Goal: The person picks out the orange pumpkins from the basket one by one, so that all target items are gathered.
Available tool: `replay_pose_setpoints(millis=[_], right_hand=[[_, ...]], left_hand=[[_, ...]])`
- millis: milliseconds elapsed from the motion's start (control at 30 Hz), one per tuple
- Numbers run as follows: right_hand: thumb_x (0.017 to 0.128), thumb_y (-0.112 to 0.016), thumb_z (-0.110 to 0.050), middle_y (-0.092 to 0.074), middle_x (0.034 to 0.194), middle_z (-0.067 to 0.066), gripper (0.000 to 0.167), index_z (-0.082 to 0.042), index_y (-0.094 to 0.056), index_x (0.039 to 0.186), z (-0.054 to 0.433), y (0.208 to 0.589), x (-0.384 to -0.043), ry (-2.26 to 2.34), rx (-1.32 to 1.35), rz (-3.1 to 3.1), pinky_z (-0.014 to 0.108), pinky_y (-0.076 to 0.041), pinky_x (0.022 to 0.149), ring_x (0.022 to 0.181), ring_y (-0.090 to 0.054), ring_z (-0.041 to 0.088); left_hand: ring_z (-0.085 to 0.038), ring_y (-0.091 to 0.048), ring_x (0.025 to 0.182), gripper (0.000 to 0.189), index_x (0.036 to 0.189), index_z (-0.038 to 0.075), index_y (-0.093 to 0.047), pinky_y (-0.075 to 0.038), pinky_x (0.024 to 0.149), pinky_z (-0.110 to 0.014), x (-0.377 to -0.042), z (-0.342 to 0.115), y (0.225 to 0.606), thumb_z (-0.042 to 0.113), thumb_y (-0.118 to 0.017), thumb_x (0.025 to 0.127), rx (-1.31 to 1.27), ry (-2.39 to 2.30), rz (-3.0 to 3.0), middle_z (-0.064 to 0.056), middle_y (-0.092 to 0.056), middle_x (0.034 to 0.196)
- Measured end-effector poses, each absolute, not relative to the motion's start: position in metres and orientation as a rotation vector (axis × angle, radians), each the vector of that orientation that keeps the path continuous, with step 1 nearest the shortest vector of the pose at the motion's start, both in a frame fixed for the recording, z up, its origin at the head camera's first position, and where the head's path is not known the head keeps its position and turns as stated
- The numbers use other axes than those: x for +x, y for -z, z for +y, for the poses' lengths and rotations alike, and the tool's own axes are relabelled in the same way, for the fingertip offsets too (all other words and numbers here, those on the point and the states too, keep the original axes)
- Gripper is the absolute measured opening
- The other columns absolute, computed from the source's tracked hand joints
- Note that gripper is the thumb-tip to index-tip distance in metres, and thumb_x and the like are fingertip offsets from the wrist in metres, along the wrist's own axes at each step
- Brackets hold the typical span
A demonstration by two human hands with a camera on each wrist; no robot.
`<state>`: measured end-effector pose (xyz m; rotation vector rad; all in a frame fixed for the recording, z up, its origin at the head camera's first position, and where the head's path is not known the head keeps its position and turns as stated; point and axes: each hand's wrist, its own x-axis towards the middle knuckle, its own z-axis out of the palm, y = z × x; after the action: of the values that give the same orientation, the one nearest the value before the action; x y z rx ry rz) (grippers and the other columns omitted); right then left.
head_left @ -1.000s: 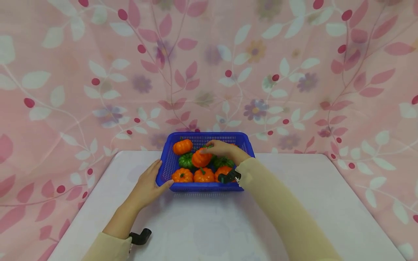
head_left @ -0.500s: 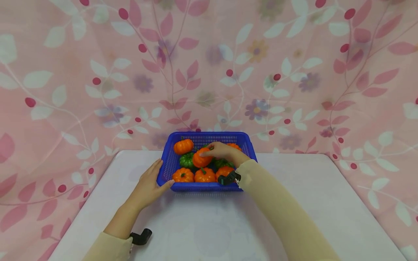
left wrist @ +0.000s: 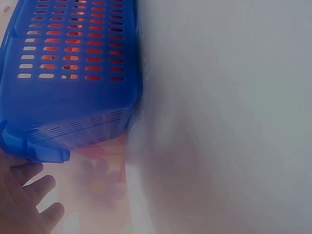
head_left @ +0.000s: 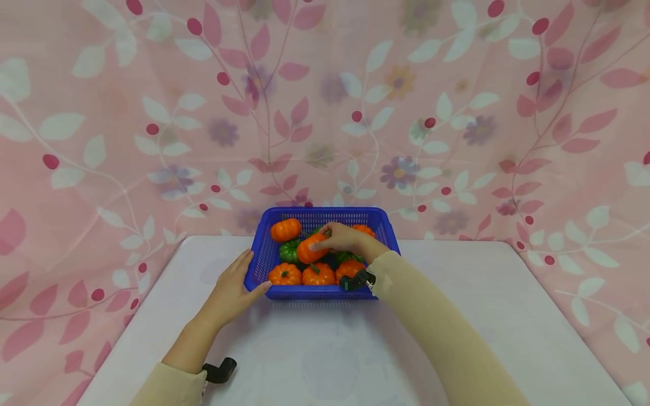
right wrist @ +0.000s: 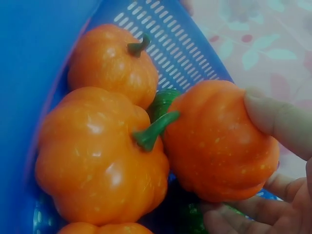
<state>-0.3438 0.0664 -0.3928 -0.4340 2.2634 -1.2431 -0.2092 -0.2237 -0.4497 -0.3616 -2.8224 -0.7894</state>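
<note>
Right grip (head_left: 349,237) has a round, ribbed orange pumpkin (head_left: 307,250) pinched thumb-and-fingers in the blue perforated plastic basket (head_left: 320,292), near some dark green pumpkins (head_left: 289,252). Left grip (head_left: 231,287) just rests at the basket's near-left corner, fingers loose.

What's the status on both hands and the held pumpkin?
Right hand gripping orange pumpkin. Left hand at near-left corner of blue basket. Other pumpkins crowd close.

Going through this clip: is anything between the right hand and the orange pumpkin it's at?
Nothing visible: the right hand grips the orange pumpkin directly, its thumb against the skin. The neighboring pumpkin with the green stem sits on the side away from the hand, so it does not come between them.
</note>
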Motion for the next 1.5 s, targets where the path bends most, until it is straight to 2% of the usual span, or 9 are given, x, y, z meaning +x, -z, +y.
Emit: replay_pose_setpoints(millis=[200,300,500,767,900,1200,1500], right_hand=[[0.084,-0.08,-0.042,-0.056,0.125,0.01,0.063,-0.01,-0.052,0.13,0.077,0.385,-0.339,1.172,-0.485,2.36,0.043,-0.05,0.099,0.108,-0.059,0.026],[0.085,-0.079,-0.043,-0.056,0.126,0.011,0.062,-0.011,-0.052,0.131,0.084,0.377,-0.336,1.142,-0.533,2.392,0.043,-0.048,0.1,0.112,-0.057,0.026],[0.085,-0.081,-0.039,-0.054,0.135,0.011,0.063,-0.013,-0.049,0.133,0.103,0.359,-0.329,1.158,-0.573,2.4,0.044,-0.045,0.105,0.12,-0.055,0.027],[0.086,-0.08,-0.035,-0.053,0.139,0.01,0.061,-0.013,-0.049,0.134,0.134,0.332,-0.31,1.274,-0.662,2.424,0.049,-0.044,0.106,0.125,-0.053,0.03],[0.088,-0.078,-0.033,-0.053,0.14,0.011,0.064,-0.012,-0.047,0.139,0.152,0.324,-0.301,1.302,-0.703,2.435,0.05,-0.046,0.106,0.125,-0.054,0.034],[0.09,-0.076,-0.031,-0.05,0.142,0.017,0.071,-0.008,-0.042,0.148,0.21,0.324,-0.277,1.317,-0.645,2.566,0.051,-0.05,0.1,0.125,-0.056,0.037],[0.093,-0.073,-0.033,-0.045,0.146,0.023,0.078,-0.007,-0.033,0.154,0.274,0.334,-0.256,1.377,-0.479,2.654,0.056,-0.047,0.101,0.128,-0.051,0.043]], left_hand=[[-0.046,-0.027,0.145,0.091,0.155,-0.005,-0.026,-0.022,0.115,-0.064,-0.209,-0.223,0.451,0.048,-0.066,0.094,-0.365,0.799,-2.82,-0.024,-0.025,0.161],[-0.046,-0.027,0.145,0.091,0.155,-0.005,-0.026,-0.022,0.115,-0.064,-0.209,-0.222,0.451,0.049,-0.066,0.094,-0.363,0.801,-2.822,-0.023,-0.024,0.161],[-0.045,-0.026,0.146,0.092,0.156,-0.004,-0.025,-0.022,0.115,-0.064,-0.209,-0.223,0.451,0.05,-0.065,0.094,-0.35,0.813,-2.835,-0.023,-0.023,0.162],[-0.045,-0.024,0.147,0.092,0.157,-0.003,-0.023,-0.022,0.115,-0.064,-0.207,-0.224,0.451,0.05,-0.065,0.094,-0.331,0.825,-2.849,-0.022,-0.022,0.163],[-0.045,-0.024,0.147,0.093,0.157,-0.003,-0.022,-0.022,0.115,-0.064,-0.208,-0.225,0.452,0.051,-0.064,0.094,-0.329,0.825,-2.852,-0.021,-0.021,0.163],[-0.045,-0.025,0.146,0.093,0.157,-0.003,-0.022,-0.023,0.114,-0.065,-0.208,-0.225,0.454,0.052,-0.064,0.094,-0.342,0.821,-2.839,-0.021,-0.022,0.163],[-0.045,-0.024,0.147,0.093,0.157,-0.003,-0.022,-0.022,0.114,-0.066,-0.21,-0.224,0.452,0.05,-0.064,0.094,-0.333,0.828,-2.84,-0.022,-0.021,0.163]])
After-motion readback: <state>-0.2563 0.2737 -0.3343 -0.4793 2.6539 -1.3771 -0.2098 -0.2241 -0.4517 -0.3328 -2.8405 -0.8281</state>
